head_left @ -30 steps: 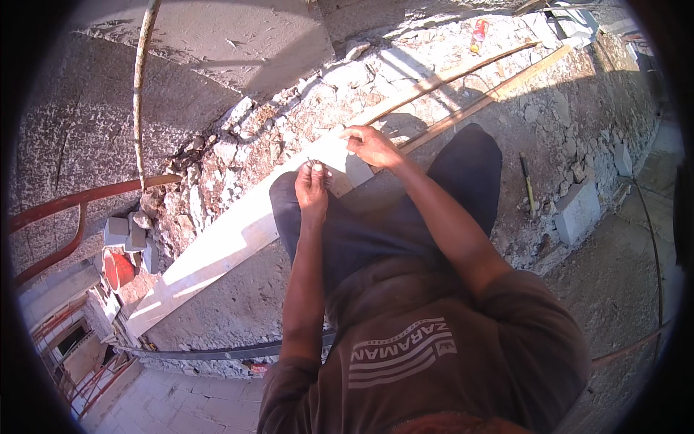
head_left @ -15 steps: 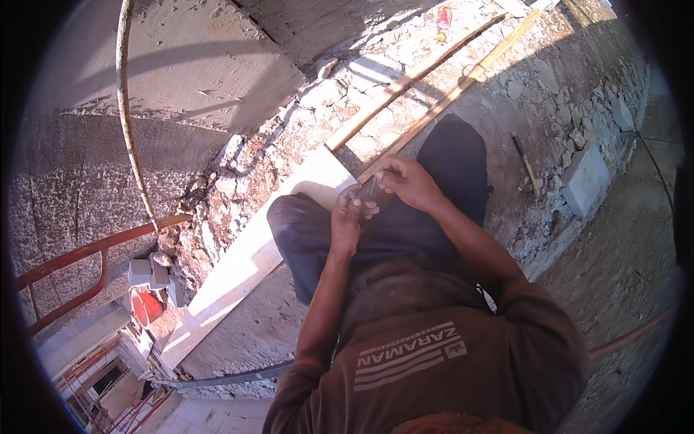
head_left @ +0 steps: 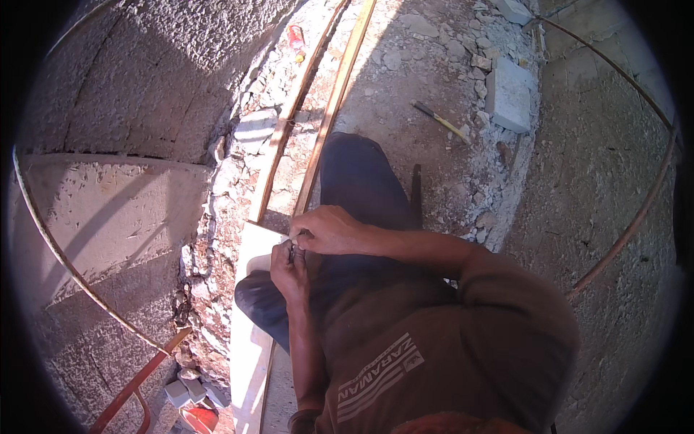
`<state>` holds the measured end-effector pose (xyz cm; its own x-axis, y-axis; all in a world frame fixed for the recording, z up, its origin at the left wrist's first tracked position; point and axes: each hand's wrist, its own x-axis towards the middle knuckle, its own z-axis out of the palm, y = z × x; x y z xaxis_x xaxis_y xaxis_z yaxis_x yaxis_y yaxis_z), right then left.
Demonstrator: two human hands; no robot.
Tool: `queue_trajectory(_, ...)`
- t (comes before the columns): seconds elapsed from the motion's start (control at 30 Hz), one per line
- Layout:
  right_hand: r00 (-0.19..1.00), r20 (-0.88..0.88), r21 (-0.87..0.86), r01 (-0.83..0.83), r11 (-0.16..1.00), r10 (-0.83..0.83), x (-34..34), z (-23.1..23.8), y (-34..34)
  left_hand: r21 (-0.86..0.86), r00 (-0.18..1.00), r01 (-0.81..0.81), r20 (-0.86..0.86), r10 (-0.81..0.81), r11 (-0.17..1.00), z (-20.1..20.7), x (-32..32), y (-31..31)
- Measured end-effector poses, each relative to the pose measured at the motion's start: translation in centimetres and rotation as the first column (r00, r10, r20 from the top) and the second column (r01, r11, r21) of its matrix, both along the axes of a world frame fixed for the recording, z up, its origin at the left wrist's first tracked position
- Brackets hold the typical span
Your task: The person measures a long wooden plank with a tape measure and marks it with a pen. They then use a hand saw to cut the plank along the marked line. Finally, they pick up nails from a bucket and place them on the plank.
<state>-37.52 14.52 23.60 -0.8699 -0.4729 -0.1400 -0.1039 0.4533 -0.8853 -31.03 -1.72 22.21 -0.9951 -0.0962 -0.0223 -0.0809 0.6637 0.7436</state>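
Observation:
My left hand point(head_left: 288, 269) and my right hand point(head_left: 327, 230) meet above my lap, beside the end of a pale board point(head_left: 249, 362). The fingers of both are closed in a pinch, tip to tip. A tiny light piece shows between the fingertips, too small to make out now. Half a second ago, thin nail-like pieces stuck out from the left fingers. My right hand is the farther one, its forearm crossing from the right. My dark-trousered knee point(head_left: 358, 170) is bent just beyond it.
Two long wooden strips point(head_left: 334, 98) run away from the board. A yellow-handled tool point(head_left: 442, 121) and a dark bar point(head_left: 416, 195) lie to the right, near a white block point(head_left: 510, 94). A red bottle point(head_left: 296, 41) lies far off. A red metal frame point(head_left: 137, 383) stands lower left among rubble.
My hands have come together, the right closing onto the left fingertips. The head view has turned, shifting the scene about. The thin pieces seen earlier are mostly hidden now.

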Motion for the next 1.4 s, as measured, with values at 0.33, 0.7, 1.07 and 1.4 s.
queue_trajectory(0.33,0.604,0.293,-0.402,0.781,0.478,-0.741,-5.5,-8.9,17.2,0.158,0.963,-0.267,-0.002,0.271,0.951,-4.6,-2.0,-3.6)
queue_trajectory(0.7,0.087,0.669,0.014,0.992,0.129,-0.738,-9.7,-40.1,42.4,-0.087,0.740,-0.669,0.014,0.673,0.738,-18.2,-6.5,-13.3)
queue_trajectory(1.07,-0.157,0.736,0.061,0.984,-0.166,-0.658,-10.0,-39.1,45.5,-0.151,0.623,-0.769,0.047,0.781,0.622,-22.3,-6.1,-12.9)
queue_trajectory(1.4,0.503,0.134,-0.283,0.845,0.453,-0.854,-6.4,-8.2,26.9,-0.206,0.672,-0.712,0.081,0.736,0.672,-21.3,-6.0,-12.6)
